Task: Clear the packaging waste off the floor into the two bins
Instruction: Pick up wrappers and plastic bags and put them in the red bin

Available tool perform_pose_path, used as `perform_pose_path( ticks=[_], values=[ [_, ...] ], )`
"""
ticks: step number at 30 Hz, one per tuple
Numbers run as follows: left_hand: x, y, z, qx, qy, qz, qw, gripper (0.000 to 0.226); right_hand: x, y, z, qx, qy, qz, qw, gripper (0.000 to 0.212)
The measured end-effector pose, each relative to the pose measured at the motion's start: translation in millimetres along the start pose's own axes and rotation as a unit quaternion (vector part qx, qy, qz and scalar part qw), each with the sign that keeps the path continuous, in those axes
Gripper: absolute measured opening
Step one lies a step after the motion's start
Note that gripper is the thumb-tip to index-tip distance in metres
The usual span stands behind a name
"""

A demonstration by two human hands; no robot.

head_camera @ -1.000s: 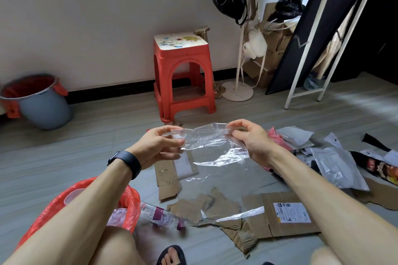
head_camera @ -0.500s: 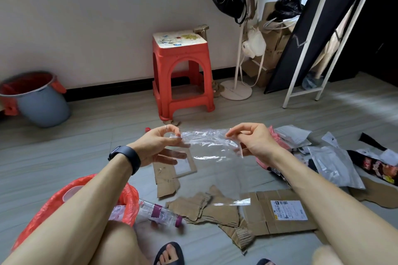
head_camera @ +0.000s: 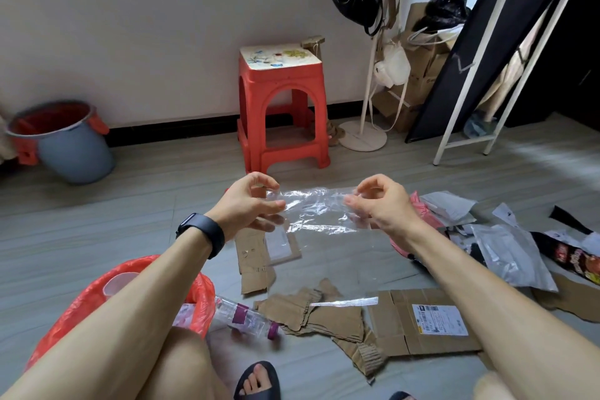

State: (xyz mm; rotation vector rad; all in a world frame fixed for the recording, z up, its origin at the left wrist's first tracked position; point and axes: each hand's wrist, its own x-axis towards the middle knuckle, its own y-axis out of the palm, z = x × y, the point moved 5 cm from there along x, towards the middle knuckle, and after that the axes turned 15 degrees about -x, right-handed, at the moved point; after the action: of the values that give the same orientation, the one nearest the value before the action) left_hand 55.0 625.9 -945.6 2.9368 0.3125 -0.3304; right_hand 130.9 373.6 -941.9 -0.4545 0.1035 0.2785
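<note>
Both hands are raised over the floor at about 12 o'clock from the person, stretching a clear plastic bag (head_camera: 319, 216) between them. The left hand (head_camera: 248, 203), with a black wristband (head_camera: 205, 234) behind it, pinches the bag's upper left edge between thumb and curled fingers. The right hand (head_camera: 384, 206) pinches the upper right edge the same way. The bag hangs off the floor, its lower edge dangling above torn cardboard pieces (head_camera: 328, 313) at 6 o'clock. A flattened box with a shipping label (head_camera: 422, 328) lies at 5 o'clock, touching that cardboard. An empty clear bottle with a purple cap (head_camera: 246, 320) lies at 7 o'clock, just beside the near bin's red liner (head_camera: 198, 299). A grey bin with a red liner (head_camera: 76, 154) stands tilted by the wall at 10 o'clock. A silver mailer bag (head_camera: 509, 253) lies among other wrappers at 3 o'clock. A red stool (head_camera: 282, 107) stands at 12 o'clock, beyond the hands.
</note>
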Motion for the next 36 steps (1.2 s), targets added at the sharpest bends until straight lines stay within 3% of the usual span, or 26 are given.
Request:
perform_pose_path(
  ticks=[3, 6, 9, 12, 15, 21, 24, 27, 31, 36],
  values=[
    [1, 2, -3, 0.019, 0.036, -0.008, 0.999, 0.042, 2, 3, -2, 0.112, 0.052, 0.03, 0.992, 0.047],
    [3, 1, -5, 0.037, 0.057, -0.012, 0.998, 0.048, -1, 9, 2, 0.153, 0.069, 0.099, 0.981, 0.029],
    [3, -2, -7, 0.024, 0.062, -0.026, 0.997, 0.039, -1, 12, 3, 0.175, 0.059, 0.11, 0.977, 0.022],
    [3, -2, 0, -0.029, 0.005, 0.003, 1.0, 0.022, -1, 13, 6, 0.218, 0.056, 0.096, 0.97, 0.02],
    [1, 2, 7, -0.022, -0.054, 0.055, 0.997, 0.019, 1, 10, 5, 0.177, 0.047, 0.056, 0.982, 0.031],
    [0, 2, 2, -0.085, -0.084, 0.056, 0.991, 0.012, 3, 5, 10, 0.057, -0.002, 0.024, 0.998, 0.038],
    [-3, -4, 5, -0.1, -0.113, 0.057, 0.987, 0.04, 3, 7, 12, 0.07, -0.011, 0.08, 0.994, 0.024],
    [-3, -5, 2, -0.053, -0.064, 0.031, 0.996, 0.021, 0, 10, 13, 0.074, -0.012, 0.094, 0.993, 0.022],
    [-3, -5, -4, -0.039, -0.006, -0.011, 0.999, 0.045, -2, 14, 9, 0.105, 0.028, 0.076, 0.991, 0.048],
    [-3, -2, -13, -0.042, 0.042, -0.019, 0.998, 0.038, -3, 24, 4, 0.183, 0.113, 0.165, 0.962, 0.015]
  ],
)
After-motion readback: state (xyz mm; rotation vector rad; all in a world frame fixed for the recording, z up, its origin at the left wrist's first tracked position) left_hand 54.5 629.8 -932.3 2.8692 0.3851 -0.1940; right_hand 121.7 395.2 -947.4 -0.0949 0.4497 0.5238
